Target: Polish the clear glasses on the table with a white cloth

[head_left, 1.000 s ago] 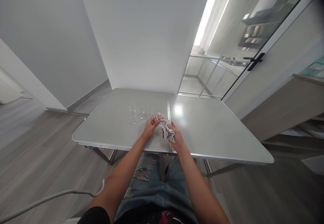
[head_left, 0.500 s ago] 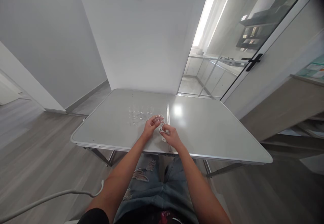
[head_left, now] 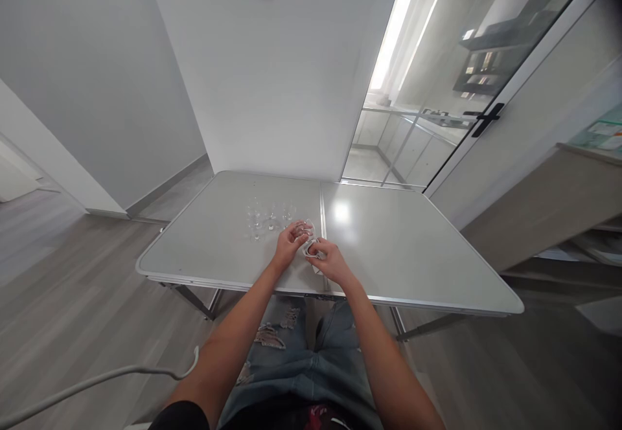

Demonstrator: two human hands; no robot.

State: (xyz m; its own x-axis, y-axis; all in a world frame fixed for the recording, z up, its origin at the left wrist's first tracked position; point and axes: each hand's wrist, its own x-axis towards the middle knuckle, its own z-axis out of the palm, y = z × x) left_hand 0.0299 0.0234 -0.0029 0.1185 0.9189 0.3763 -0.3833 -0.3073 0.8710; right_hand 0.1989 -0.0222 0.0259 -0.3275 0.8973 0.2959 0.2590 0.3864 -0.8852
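My left hand (head_left: 288, 242) is closed around a clear drinking glass (head_left: 308, 225), held tilted just above the table near its centre seam. Close on its right, my right hand (head_left: 328, 258) has its fingers wrapped round a crumpled white cloth (head_left: 311, 248), which meets the lower part of the glass. Part of the cloth hangs below the right fingers. Beyond the left hand, several clear glasses (head_left: 271, 217) stand grouped on the table; their outlines are faint and their exact shape is hard to make out.
The pale folding table (head_left: 403, 242) has a metal rim and a seam across its middle. A white wall (head_left: 272, 93) rises behind it. At the right are a glazed door (head_left: 418, 93) and a wooden shelf unit (head_left: 549, 216). A grey cable (head_left: 116, 372) runs at lower left.
The right hand and the white cloth have shifted slightly against the glass, and the cloth is bunched differently. My left hand stays nearly in place with the glass.
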